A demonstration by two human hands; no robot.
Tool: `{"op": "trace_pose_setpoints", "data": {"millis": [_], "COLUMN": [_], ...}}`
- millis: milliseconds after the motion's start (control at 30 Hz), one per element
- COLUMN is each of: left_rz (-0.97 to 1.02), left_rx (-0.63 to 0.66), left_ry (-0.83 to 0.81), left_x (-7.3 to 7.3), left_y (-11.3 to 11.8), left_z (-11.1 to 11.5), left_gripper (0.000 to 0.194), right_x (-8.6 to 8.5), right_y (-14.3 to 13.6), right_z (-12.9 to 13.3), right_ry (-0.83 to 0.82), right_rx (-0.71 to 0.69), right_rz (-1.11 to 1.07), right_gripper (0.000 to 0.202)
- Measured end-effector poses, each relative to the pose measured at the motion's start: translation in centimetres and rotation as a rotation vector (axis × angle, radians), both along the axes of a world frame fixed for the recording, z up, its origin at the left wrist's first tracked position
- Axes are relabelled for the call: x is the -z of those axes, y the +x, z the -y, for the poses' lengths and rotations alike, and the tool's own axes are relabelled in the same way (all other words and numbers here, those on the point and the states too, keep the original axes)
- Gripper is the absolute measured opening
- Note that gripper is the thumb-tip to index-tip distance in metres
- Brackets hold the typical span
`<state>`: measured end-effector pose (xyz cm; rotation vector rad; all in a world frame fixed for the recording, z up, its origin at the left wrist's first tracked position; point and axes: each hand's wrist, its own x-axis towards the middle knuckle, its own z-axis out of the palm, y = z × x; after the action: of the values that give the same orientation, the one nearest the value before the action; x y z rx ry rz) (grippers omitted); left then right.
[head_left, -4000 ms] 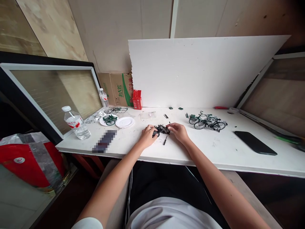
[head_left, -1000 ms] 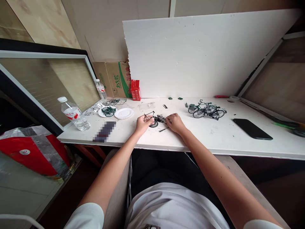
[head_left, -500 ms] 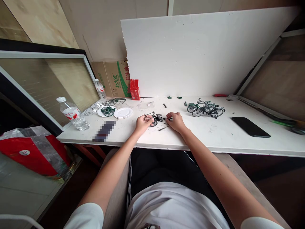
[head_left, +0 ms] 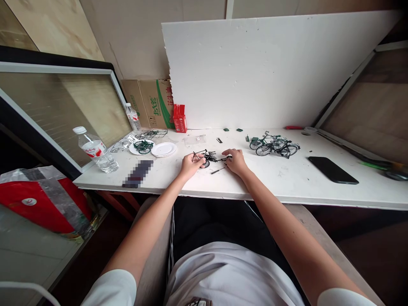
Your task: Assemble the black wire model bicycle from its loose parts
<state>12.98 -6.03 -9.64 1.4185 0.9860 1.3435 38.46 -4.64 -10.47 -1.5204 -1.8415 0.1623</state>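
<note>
The black plastic model-bicycle assembly (head_left: 209, 157), wheel included, lies on the white tabletop (head_left: 270, 180) between the two hands. The left hand (head_left: 190, 165) pinches a thin black frame piece (head_left: 199, 152) at the assembly's left end. The right hand (head_left: 236, 162) has its thumb and forefinger parted around a slender black part (head_left: 225, 158); contact is unclear. Half a second ago that forefinger was more curled; now it reaches out straighter. The small dark rod-shaped tool (head_left: 218, 171) lies just in front of the assembly, slanted, where four seconds ago it stood more upright in view. Bare surface runs from the right hand to the black smartphone (head_left: 333, 170), with assembled model bicycles (head_left: 278, 148) behind. The table's front edge passes beneath both forearms.
</note>
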Motion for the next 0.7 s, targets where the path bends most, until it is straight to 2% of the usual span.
{"op": "trace_pose_setpoints", "data": {"millis": [400, 700], "left_rz": [0.003, 0.044], "left_rx": [0.009, 0.022], "left_ry": [0.005, -0.007], "left_x": [0.14, 0.31], "left_y": [-0.12, -0.03], "left_z": [-0.08, -0.21], "left_gripper": [0.032, 0.03], "right_x": [-0.47, -0.86], "right_y": [-0.15, -0.34], "right_z": [0.2, 0.53], "right_ry": [-0.043, -0.059], "right_rx": [0.033, -0.006], "right_rz": [0.135, 0.051], "right_gripper": [0.03, 0.021]}}
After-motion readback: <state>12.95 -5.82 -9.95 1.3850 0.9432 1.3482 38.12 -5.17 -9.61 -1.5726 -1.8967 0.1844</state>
